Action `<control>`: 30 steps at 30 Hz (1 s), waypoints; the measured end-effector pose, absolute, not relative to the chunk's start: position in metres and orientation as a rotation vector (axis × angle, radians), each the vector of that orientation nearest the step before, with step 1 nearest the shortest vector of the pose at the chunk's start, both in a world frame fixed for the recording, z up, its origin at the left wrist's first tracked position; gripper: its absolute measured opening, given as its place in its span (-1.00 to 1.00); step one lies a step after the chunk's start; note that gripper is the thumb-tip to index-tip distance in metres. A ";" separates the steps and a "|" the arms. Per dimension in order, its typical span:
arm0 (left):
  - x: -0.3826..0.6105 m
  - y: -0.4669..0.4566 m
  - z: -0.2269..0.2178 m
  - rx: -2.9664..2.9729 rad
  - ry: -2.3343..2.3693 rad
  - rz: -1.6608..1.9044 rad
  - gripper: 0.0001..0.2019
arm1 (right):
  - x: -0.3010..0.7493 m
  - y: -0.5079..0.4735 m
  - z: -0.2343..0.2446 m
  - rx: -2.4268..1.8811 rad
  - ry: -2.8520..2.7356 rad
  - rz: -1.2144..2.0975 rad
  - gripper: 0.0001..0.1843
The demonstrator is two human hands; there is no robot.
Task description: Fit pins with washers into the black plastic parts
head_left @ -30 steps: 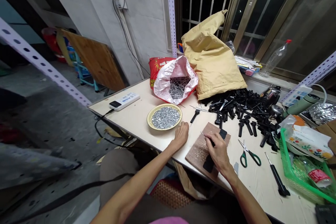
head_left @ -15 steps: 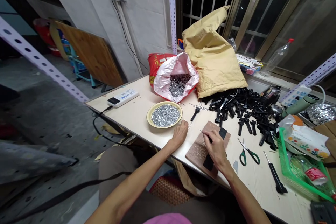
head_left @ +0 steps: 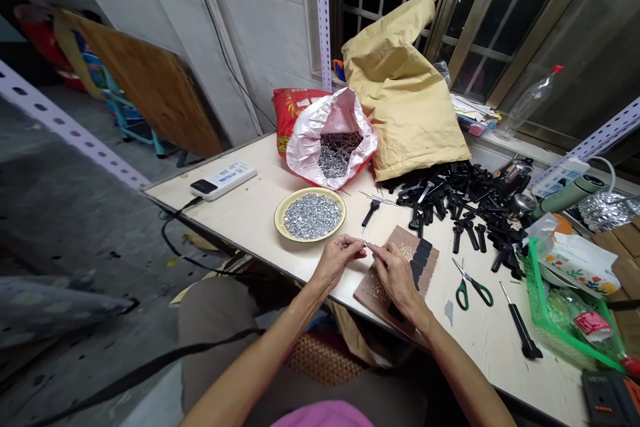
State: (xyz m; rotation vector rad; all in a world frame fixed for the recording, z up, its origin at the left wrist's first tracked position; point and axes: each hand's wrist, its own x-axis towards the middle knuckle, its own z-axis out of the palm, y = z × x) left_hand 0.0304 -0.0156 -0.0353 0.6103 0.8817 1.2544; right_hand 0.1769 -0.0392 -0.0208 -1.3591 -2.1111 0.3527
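Observation:
My left hand is closed in a pinch just right of the bowl, holding something too small to make out. Its fingertips meet those of my right hand, which pinches a thin metal pin, mostly hidden by the fingers. Under my right wrist lies a brown board with pale crumbs and a row of black flat pieces along it. A yellow bowl full of small silvery metal bits stands beside my left hand. Beyond the fingertips lies a black-handled tool with a thin metal shaft.
Behind the bowl, an open red bag holds many metal pins. A large tan sack leans beside a heap of black parts. To the right are scissors, a black-handled screwdriver and a green basket. A white device lies left.
My left hand has lifted slightly from the tabletop. My right hand has moved left off the board's middle, so both sets of fingertips meet, uncovering more black pieces. The view has shifted slightly.

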 end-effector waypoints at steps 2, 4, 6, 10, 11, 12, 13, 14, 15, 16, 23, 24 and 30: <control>0.030 -0.017 -0.032 0.616 0.878 1.256 -0.63 | 0.176 -0.039 -0.019 -1.370 -2.125 0.324 -0.62; 0.029 -0.018 -0.030 0.631 0.880 1.260 -0.63 | 0.175 -0.040 -0.017 -1.388 -2.144 0.283 -0.62; 0.028 -0.018 -0.030 0.657 0.876 1.256 -0.64 | 0.174 -0.041 -0.014 -1.416 -2.164 0.239 -0.63; 0.025 -0.018 -0.029 0.716 0.883 1.239 -0.66 | 0.174 -0.044 -0.009 -1.496 -2.228 0.142 -0.67; 0.025 -0.017 -0.029 0.720 0.890 1.225 -0.66 | 0.174 -0.045 -0.008 -1.514 -2.251 0.116 -0.68; 0.024 -0.017 -0.029 0.719 0.898 1.205 -0.65 | 0.175 -0.045 -0.007 -1.528 -2.273 0.094 -0.69; 0.024 -0.016 -0.029 0.719 0.905 1.182 -0.64 | 0.176 -0.046 -0.007 -1.537 -2.289 0.077 -0.69; 0.023 -0.016 -0.030 0.723 0.909 1.157 -0.63 | 0.177 -0.046 -0.006 -1.542 -2.298 0.063 -0.70; 0.023 -0.016 -0.030 0.733 0.912 1.133 -0.63 | 0.179 -0.046 -0.007 -1.545 -2.296 0.049 -0.71; 0.023 -0.016 -0.030 0.749 0.917 1.112 -0.64 | 0.180 -0.047 -0.007 -1.547 -2.286 0.033 -0.73; 0.025 -0.020 -0.031 0.958 1.008 1.053 -0.77 | 0.187 -0.052 -0.011 -1.506 -2.300 -0.267 -0.77; 0.026 -0.020 -0.031 0.980 1.014 1.048 -0.78 | 0.187 -0.052 -0.012 -1.510 -2.301 -0.295 -0.76; 0.027 -0.020 -0.030 1.025 1.000 0.998 -0.76 | 0.191 -0.053 -0.017 -1.511 -2.320 -0.270 -0.77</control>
